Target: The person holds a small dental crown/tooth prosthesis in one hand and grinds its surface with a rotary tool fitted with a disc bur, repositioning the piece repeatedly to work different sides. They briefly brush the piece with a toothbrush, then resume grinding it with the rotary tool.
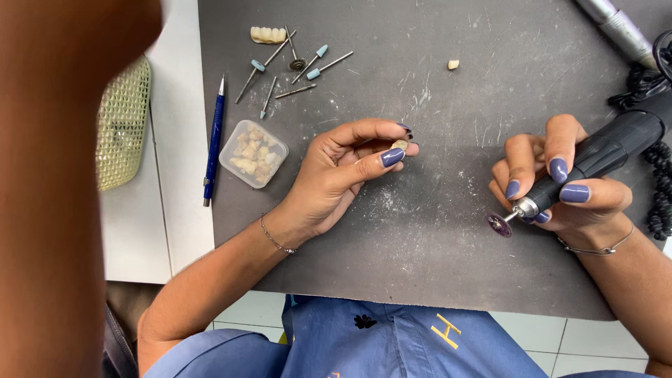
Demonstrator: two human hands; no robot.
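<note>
Between our left hand's (336, 175) fingertips we pinched a small tooth (400, 144); our right hand (560, 189) gripped the grinder (595, 157), disc apart from it, dust already on the surface (420, 266).

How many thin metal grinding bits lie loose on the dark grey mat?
6, all grouped at the mat's top left: two with round light blue tips, one pale blue cone, one dark wheel, two plain thin points. None seems hidden.
</note>
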